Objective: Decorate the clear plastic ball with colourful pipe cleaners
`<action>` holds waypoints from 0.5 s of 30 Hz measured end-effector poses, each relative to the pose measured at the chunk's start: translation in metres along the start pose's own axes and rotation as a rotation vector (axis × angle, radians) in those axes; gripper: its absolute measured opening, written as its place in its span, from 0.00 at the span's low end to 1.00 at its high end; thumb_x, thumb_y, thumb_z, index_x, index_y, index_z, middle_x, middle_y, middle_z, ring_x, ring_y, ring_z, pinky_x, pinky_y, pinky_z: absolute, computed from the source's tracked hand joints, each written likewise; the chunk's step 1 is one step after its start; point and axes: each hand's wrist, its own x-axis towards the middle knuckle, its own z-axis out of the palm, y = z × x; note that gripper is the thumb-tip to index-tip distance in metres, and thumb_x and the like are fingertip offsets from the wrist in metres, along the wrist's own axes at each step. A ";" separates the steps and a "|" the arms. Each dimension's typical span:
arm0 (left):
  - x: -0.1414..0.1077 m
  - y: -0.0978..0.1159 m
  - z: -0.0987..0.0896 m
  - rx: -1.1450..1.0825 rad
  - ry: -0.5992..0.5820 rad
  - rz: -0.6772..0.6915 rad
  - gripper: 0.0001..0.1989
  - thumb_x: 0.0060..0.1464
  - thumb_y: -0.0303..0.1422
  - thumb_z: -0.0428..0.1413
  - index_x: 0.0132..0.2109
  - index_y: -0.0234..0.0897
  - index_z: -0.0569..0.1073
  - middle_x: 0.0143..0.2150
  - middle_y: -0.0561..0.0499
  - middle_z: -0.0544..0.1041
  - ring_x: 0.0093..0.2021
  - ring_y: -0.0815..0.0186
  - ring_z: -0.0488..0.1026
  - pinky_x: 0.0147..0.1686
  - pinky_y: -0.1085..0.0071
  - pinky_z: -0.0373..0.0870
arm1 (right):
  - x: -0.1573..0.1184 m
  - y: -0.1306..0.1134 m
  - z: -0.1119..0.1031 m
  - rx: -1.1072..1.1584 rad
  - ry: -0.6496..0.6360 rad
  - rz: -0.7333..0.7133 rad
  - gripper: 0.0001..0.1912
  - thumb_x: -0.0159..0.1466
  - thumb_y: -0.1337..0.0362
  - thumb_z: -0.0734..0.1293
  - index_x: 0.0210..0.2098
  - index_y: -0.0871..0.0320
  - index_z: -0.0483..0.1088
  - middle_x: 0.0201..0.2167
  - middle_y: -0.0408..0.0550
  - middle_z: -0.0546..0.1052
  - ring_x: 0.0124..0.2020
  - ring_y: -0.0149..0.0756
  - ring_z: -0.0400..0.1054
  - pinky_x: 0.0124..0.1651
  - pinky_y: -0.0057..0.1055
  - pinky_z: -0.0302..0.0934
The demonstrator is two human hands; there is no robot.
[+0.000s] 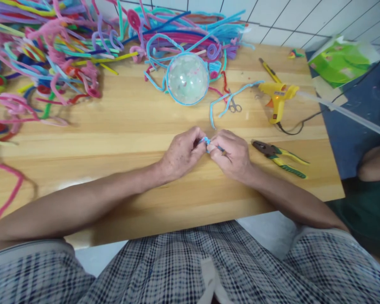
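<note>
Both hands meet over the middle of the wooden table point(120, 145). Pinched between them is a small piece of twisted blue pipe cleaner point(206, 140), mostly covered by the fingers. My left hand point(183, 152) grips its left end with thumb and forefinger. On the other end, my right hand point(229, 152) is closed the same way. Beyond the hands lie loose light blue pipe cleaners point(229, 99) by a small pair of scissors point(236, 107). A clear round dome point(188, 78) rimmed with blue pipe cleaner sits farther back.
Pliers point(278, 156) lie right of my right hand. Behind them are a yellow glue gun point(277, 97) with a long glue stick and cord, and a utility knife point(269, 69). Colourful pipe cleaners point(63, 46) heap at the back left. A person's arm point(376, 162) shows at the right edge.
</note>
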 end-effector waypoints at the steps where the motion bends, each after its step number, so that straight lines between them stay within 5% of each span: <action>1: 0.000 0.000 0.000 0.002 0.003 0.011 0.05 0.68 0.29 0.54 0.40 0.41 0.68 0.30 0.57 0.72 0.29 0.69 0.67 0.33 0.71 0.65 | 0.000 0.000 0.001 -0.013 0.001 0.003 0.13 0.72 0.71 0.65 0.31 0.51 0.66 0.27 0.42 0.73 0.30 0.37 0.66 0.39 0.37 0.60; 9: 0.002 -0.004 0.000 -0.108 -0.002 -0.026 0.07 0.69 0.33 0.57 0.39 0.41 0.70 0.30 0.56 0.71 0.32 0.67 0.70 0.34 0.70 0.67 | 0.001 -0.002 -0.006 -0.029 -0.036 0.120 0.15 0.75 0.60 0.65 0.30 0.49 0.68 0.27 0.45 0.76 0.32 0.41 0.67 0.42 0.43 0.61; 15: 0.007 -0.011 0.000 -0.331 0.077 -0.081 0.14 0.68 0.45 0.66 0.41 0.39 0.78 0.36 0.52 0.78 0.35 0.67 0.73 0.38 0.70 0.71 | 0.002 0.002 -0.005 0.313 0.069 0.351 0.25 0.80 0.45 0.62 0.31 0.51 0.74 0.31 0.47 0.80 0.34 0.42 0.74 0.44 0.43 0.67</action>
